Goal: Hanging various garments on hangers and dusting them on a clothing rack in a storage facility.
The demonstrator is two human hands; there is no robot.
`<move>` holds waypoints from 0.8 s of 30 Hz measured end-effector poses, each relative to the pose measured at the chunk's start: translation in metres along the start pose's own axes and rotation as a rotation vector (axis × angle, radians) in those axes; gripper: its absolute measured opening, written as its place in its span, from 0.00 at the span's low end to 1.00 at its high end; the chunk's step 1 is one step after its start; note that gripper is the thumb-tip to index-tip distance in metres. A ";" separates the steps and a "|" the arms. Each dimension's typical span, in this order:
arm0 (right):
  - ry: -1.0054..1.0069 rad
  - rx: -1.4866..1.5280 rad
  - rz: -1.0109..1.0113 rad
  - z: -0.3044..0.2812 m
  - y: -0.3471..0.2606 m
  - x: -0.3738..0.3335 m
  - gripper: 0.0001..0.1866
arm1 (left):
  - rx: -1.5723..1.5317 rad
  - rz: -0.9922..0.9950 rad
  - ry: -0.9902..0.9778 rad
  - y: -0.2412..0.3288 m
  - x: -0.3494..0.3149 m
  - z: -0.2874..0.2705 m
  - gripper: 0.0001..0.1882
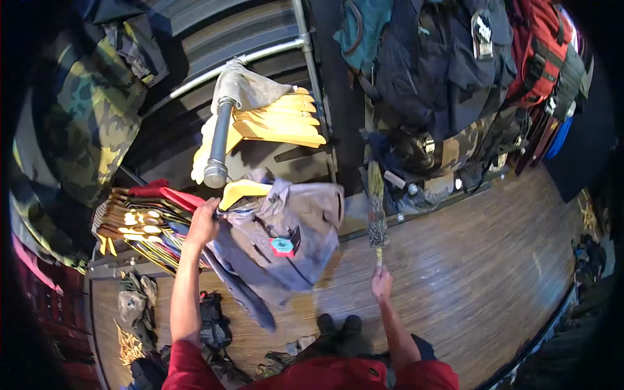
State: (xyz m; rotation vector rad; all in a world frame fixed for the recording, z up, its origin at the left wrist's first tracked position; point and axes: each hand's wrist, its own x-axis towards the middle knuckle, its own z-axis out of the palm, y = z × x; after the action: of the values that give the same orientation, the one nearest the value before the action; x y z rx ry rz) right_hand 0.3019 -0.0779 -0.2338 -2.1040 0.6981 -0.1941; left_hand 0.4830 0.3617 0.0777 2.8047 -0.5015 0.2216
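My left hand point(205, 223) is closed at the shoulder of a grey-purple hooded jacket point(292, 227). The jacket is on a yellow hanger point(242, 190) below the end of a dark metal rail point(223, 136), with a teal and red tag point(283, 245) on its front. In my right hand point(381, 284) is the handle of a feather duster point(377, 211), its mottled head pointing up and away from me. A grey cloth point(247, 86) lies draped over the rail, in front of several yellow hangers point(279, 120).
Left of the jacket hangs a packed row of clothes on wooden hangers point(130, 221). Camouflage garments point(91, 110) hang at the far left. Backpacks and bags point(448, 71) cover the right wall. More bags point(214, 318) lie on the wooden floor point(468, 260) at lower left.
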 end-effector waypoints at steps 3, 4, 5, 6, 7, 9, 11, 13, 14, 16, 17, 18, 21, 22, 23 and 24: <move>0.015 -0.006 -0.109 -0.050 -0.092 -0.010 0.22 | -0.231 0.057 -0.092 0.014 0.024 -0.015 0.23; -0.054 -0.072 -0.110 -0.059 -0.117 -0.015 0.19 | -0.183 0.096 -0.104 0.000 0.028 -0.016 0.21; 0.083 -0.001 -0.350 -0.060 -0.124 -0.011 0.18 | -0.194 0.108 -0.091 0.002 0.039 -0.017 0.21; 0.216 0.071 -0.591 -0.059 -0.131 -0.007 0.17 | -0.193 0.102 -0.185 0.005 0.048 -0.019 0.21; 0.219 0.068 -0.603 -0.061 -0.153 -0.008 0.17 | -0.186 0.087 -0.277 0.003 0.053 -0.021 0.20; 0.340 0.205 -0.845 -0.071 -0.210 -0.014 0.18 | -0.147 0.173 -0.247 -0.007 0.058 -0.019 0.21; 0.295 0.257 -0.863 -0.069 -0.232 -0.002 0.16 | -0.079 0.115 -0.210 0.010 0.066 -0.018 0.20; 0.231 0.326 -0.885 -0.072 -0.247 -0.001 0.16 | -0.085 0.055 -0.190 0.023 0.065 -0.023 0.16; 0.109 0.173 -0.746 -0.080 -0.249 -0.003 0.14 | -0.025 0.136 -0.042 0.004 0.066 -0.004 0.16; -0.005 -0.044 -0.574 -0.086 -0.251 -0.014 0.13 | 0.108 0.182 0.213 -0.002 0.058 0.017 0.19; -0.001 -0.049 -0.563 -0.089 -0.245 -0.025 0.13 | 0.177 0.118 0.422 0.017 0.049 0.027 0.25; -0.107 0.213 -0.571 -0.090 -0.241 -0.041 0.13 | -0.015 -0.012 0.499 0.036 0.038 0.031 0.28; -0.246 0.479 -0.578 -0.080 -0.229 -0.077 0.17 | -0.726 -0.117 0.732 0.087 -0.003 0.077 0.30; -0.278 0.479 -0.580 -0.074 -0.225 -0.091 0.21 | -0.744 -0.163 0.644 0.117 -0.019 0.082 0.35; -0.285 0.486 -0.555 -0.066 -0.225 -0.102 0.21 | -0.759 -0.211 0.556 0.147 -0.034 0.079 0.39; -0.338 0.617 -0.537 -0.054 -0.231 -0.114 0.18 | -0.637 -0.196 0.550 0.165 -0.041 0.072 0.43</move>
State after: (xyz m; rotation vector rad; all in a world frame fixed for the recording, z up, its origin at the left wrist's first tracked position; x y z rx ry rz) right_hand 0.2810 0.0498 -0.0048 -1.6177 -0.1387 -0.2942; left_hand 0.3929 0.2048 0.0417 2.0342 -0.1260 0.6376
